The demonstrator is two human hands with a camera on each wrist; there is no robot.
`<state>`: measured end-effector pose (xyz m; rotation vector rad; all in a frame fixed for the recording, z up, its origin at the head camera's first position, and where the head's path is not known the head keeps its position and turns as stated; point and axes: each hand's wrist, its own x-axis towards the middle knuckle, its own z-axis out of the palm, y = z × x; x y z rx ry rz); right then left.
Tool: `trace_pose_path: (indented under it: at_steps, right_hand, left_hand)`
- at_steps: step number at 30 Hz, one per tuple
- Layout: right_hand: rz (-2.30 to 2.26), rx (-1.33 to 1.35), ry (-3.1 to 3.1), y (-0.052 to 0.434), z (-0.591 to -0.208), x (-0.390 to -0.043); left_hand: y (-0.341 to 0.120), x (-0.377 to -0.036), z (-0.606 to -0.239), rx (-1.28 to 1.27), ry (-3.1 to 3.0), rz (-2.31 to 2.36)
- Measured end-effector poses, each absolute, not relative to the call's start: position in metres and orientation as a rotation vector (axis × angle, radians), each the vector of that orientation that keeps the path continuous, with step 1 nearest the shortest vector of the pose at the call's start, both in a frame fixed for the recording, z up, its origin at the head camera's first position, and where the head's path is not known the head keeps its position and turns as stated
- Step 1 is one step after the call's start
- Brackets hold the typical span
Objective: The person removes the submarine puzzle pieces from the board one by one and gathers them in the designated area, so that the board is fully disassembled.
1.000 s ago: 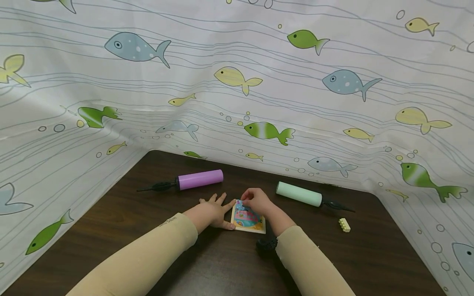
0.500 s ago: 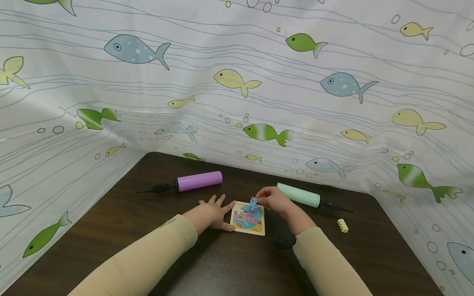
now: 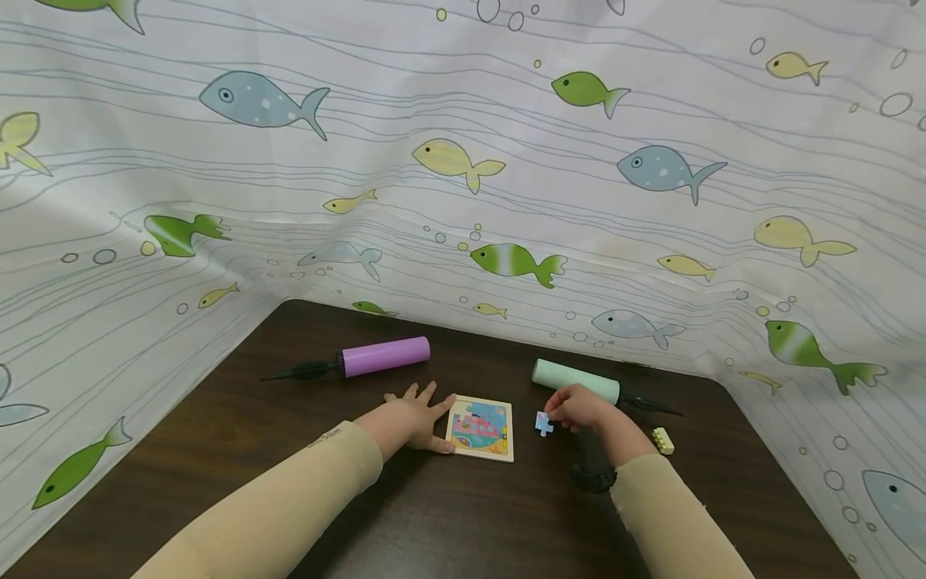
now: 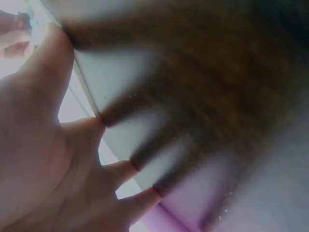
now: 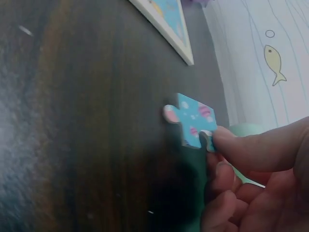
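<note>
A blue jigsaw piece (image 5: 193, 118) with pink and white spots is pinched between the thumb and fingers of my right hand (image 3: 581, 408), close over the table to the right of the puzzle. The puzzle board (image 3: 481, 429), square with a pale wooden rim, lies flat and shows a pink submarine picture; its upper left part is bare wood. Spread wide, my left hand (image 3: 408, 420) rests on the table with thumb and forefinger at the board's left edge. In the left wrist view, the fingertips (image 4: 91, 123) touch the dark tabletop.
A purple hand pump (image 3: 385, 357) lies at the back left. Behind my right hand is a mint green pump (image 3: 575, 379) with a black nozzle. A pale yellow toy brick (image 3: 662, 441) sits right of that hand. A fish-patterned curtain (image 3: 405, 185) walls the table's back and sides.
My right hand has lifted the jigsaw piece off the board's upper left corner and carried it right, past the board's edge. The left hand has stayed at the board's left side.
</note>
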<state>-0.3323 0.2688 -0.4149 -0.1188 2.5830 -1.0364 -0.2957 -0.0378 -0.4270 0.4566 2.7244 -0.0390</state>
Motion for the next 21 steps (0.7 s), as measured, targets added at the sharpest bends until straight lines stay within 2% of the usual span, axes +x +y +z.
trace_pose_path:
  at_steps: [11, 21]
  right_hand:
    - [-1.097, -0.071, 2.679, 0.25, -0.423, -0.331]
    - [-1.145, -0.214, 2.727, 0.219, -0.423, -0.335]
  left_hand:
    - [-0.039, -0.292, -0.424, 0.452, 2.728, -0.026]
    - [-0.039, -0.294, -0.428, 0.443, 2.735, -0.013]
